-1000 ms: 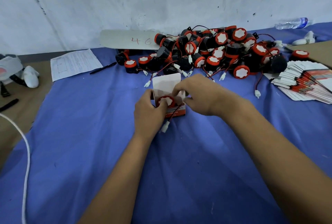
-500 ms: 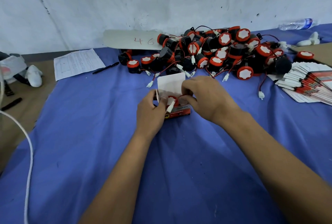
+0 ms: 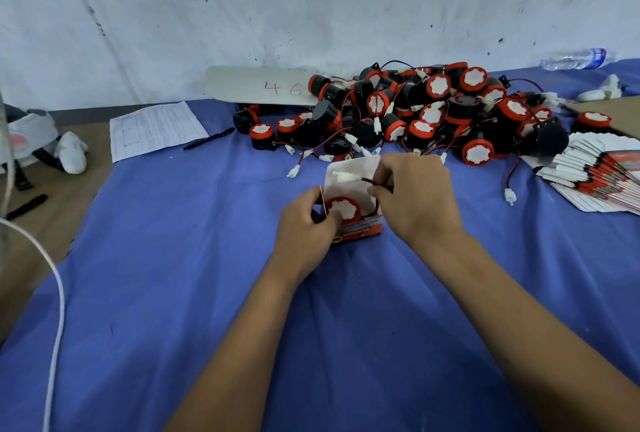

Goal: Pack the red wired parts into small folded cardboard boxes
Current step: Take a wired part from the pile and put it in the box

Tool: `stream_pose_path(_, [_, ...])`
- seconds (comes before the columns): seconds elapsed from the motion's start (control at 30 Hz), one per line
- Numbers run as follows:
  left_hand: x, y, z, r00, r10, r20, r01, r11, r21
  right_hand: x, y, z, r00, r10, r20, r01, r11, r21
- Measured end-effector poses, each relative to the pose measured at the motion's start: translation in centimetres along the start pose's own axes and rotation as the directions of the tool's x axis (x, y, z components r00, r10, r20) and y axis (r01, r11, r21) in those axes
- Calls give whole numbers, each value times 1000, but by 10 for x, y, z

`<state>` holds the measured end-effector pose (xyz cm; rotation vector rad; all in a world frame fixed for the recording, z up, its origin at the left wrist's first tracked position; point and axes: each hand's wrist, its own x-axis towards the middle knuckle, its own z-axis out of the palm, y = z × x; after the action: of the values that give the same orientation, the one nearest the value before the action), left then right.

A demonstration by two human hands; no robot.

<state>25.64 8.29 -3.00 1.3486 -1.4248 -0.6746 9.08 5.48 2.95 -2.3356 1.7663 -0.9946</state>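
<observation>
Blue cloth (image 3: 173,275) covers the table in front of me, with a scuffed white wall behind it. At its middle stands the small cardboard box (image 3: 360,229), its white lid flap upright at the back, and one red wired part (image 3: 343,209) sits inside, white face up. My left hand (image 3: 304,227) curls around the box's left side, thumb hooked at the open edge beside the part. My right hand (image 3: 414,199) pinches the part's red and black wire (image 3: 375,182) above the box, so the white connector (image 3: 343,176) lies against the flap; how the wire runs down into the box I can't quite make out behind my fingers. Just beyond the box lies the heap of loose red wired parts (image 3: 433,113), their leads trailing onto the cloth. To the right, a fanned stack of flat boxes (image 3: 599,175). Farther left lie a printed sheet (image 3: 156,130) and a black pen (image 3: 207,139) beside it, and a plastic bottle (image 3: 575,59) lies by the wall at far right.
</observation>
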Motion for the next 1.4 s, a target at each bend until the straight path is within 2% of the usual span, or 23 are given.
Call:
stream_pose_path(0.17, [2, 0, 1, 999, -36, -27, 35, 999, -35, -3, -11, 1, 996, -83, 42, 90, 978, -189])
stream_pose_path(0.27, [2, 1, 4, 990, -127, -63, 116, 980, -161, -5, -19, 5, 972, -110, 207, 152, 968, -198])
stream_pose_path(0.47, [6, 2, 6, 979, -182, -94, 169, 977, -130, 10, -27, 5, 862, -169, 478, 264, 955, -138])
stream_pose_path(0.6, [6, 5, 7, 979, -185, -90, 174, 978, -117, 17, -30, 0, 883, -223, 413, 265, 963, -45])
stream_pose_path(0.73, [4, 1, 5, 989, -115, -93, 108, 991, -80, 23, -32, -2, 868, -225, 443, 273, 961, -46])
stream_pose_path(0.93, [1, 2, -11, 997, -57, 51, 65, 984, -169, 22, -37, -4, 867, -189, 461, 239, 970, -52])
stream_pose_path(1.27, [0, 6, 2, 995, -90, -46, 85, 991, -99, 20, -48, 5, 906, -94, 412, 196, 957, -215])
stream_pose_path(1.4, [1, 4, 9, 993, -103, -59, 102, 995, -17, 18, -44, 2, 921, -53, 386, 160, 955, -249])
